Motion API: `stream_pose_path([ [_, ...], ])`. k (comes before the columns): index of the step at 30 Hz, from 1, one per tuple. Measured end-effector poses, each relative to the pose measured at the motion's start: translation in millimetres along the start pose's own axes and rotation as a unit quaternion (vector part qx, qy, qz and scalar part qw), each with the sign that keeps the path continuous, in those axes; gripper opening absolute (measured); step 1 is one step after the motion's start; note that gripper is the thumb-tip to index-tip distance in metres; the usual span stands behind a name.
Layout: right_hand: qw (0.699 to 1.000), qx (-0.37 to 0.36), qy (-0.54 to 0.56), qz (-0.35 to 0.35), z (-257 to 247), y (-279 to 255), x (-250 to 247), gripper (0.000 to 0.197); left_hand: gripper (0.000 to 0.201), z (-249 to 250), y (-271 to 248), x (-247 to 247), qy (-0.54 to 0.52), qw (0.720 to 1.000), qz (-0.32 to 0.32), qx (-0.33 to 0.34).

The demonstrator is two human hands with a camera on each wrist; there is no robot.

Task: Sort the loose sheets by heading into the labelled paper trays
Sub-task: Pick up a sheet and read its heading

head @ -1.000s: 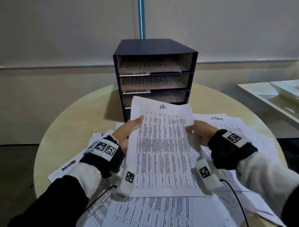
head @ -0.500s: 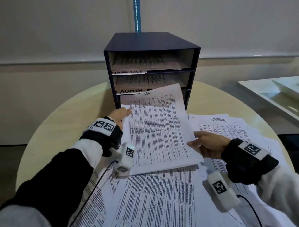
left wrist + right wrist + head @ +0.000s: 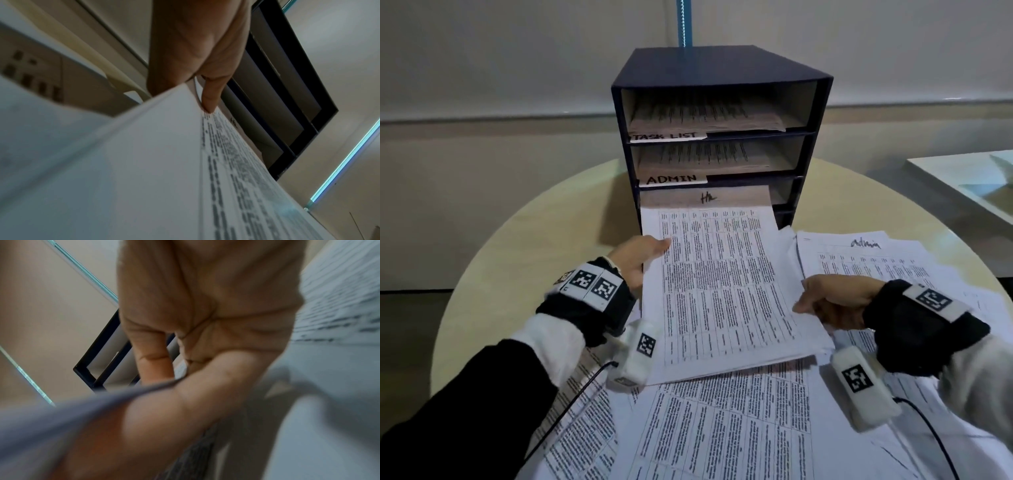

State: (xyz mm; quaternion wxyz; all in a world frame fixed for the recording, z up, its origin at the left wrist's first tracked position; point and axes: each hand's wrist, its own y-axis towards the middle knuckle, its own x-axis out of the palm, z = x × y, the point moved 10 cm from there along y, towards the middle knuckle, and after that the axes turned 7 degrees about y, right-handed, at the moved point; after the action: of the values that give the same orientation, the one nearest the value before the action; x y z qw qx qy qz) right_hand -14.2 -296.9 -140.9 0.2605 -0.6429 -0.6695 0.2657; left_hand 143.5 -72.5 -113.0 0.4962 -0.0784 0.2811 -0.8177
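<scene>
Your left hand pinching the printed stack at its left edge, your right hand gripping its right edge, stack's top end lying inside the third tray, below the ADMIN label.

Third tray label: hidden behind the held sheet whose top edge sits in that slot of the tray rack.
Sheet heading: a short handwritten scrawl, too unclear to read.
Printed table text: too small to read.
Left hand fingers: under the sheet, out of sight.
Right hand fingertips: under the sheet's edge.
Right wrist view: foreground paper blurred.
Loose sheets: cut off by the head view's bottom edge.
</scene>
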Motion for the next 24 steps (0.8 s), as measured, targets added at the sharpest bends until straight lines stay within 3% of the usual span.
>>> stream_pose_path([
  [3, 1.0, -0.01, -0.013, -0.027, -4, -8, 10, 0.021, 0.037, 2, -4, 8, -0.014, 1.0, -0.028, -0.003],
  [6, 0.998, -0.045, 0.024, -0.026, -20, -10, 8, 0.018, 0.029, 12, -8, 11, -0.046, 0.998, -0.04, 0.024],
  [10, 0.986, -0.106, 0.125, 0.03, -53, -4, -12, 0.026, 0.034, 25, -15, 15, -0.088, 0.993, -0.057, 0.047],
  [14, 0.969, -0.152, 0.159, 0.108, -92, 4, -22, 0.025, 0.032, 26, -20, 17, -0.115, 0.99, -0.053, 0.056],
  [18, 0.94, -0.207, 0.186, 0.198, -131, 11, -30, 0.024, 0.013, 28, -21, 7, -0.131, 0.989, -0.017, 0.07],
  [21, 0.936, -0.201, 0.236, 0.165, -139, 18, -16, 0.009, 0.015, 37, -18, -5, -0.118, 0.988, 0.05, 0.084],
  [24, 0.942, -0.194, 0.232, 0.143, -138, 22, -5, 0.007, 0.01, 44, -16, -12, -0.18, 0.975, 0.092, 0.089],
])
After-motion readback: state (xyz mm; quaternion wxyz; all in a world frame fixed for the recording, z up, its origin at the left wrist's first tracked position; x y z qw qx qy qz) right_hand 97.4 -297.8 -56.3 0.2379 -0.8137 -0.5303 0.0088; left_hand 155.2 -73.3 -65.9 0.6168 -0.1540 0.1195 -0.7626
